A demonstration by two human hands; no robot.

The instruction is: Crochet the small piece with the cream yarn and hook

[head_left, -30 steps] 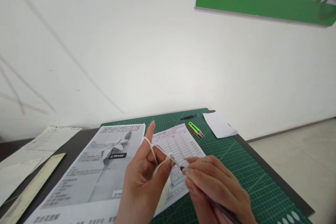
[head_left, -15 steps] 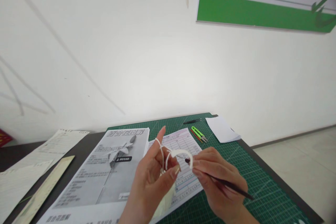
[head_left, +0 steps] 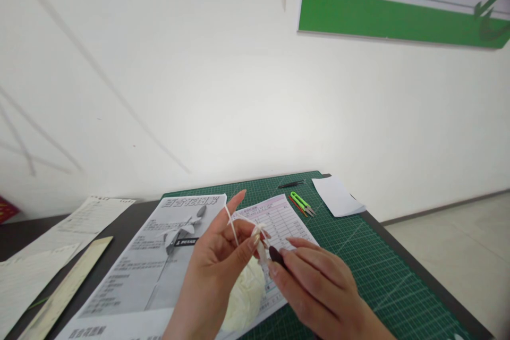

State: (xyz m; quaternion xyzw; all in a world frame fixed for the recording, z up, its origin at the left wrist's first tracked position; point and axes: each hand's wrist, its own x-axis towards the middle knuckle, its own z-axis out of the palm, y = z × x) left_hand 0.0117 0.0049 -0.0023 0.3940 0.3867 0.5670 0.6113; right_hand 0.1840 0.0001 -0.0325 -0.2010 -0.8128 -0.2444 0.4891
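My left hand (head_left: 217, 255) pinches a small strip of white crochet work (head_left: 262, 249) between thumb and fingers. White yarn (head_left: 231, 226) runs over its raised index finger. My right hand (head_left: 319, 287) grips a crochet hook with a dark handle (head_left: 275, 256); the hook's tip is at the crochet work, and its fine end is hard to make out. Under my left hand lies a cream ball of yarn (head_left: 246, 297), partly hidden by the wrist, on a printed form (head_left: 274, 218).
A printed pattern sheet (head_left: 151, 255) with a flower picture lies at left, beside a ruler (head_left: 67, 292) and handwritten papers (head_left: 79, 226). On the green cutting mat (head_left: 382, 276) are green thread snips (head_left: 302, 203), a dark slim tool (head_left: 290, 184) and white paper (head_left: 337, 196).
The hook has swung from pointing across to a steeper angle, close to my left fingers. My left hand has shifted slightly left and tilted, and more of the yarn ball shows.
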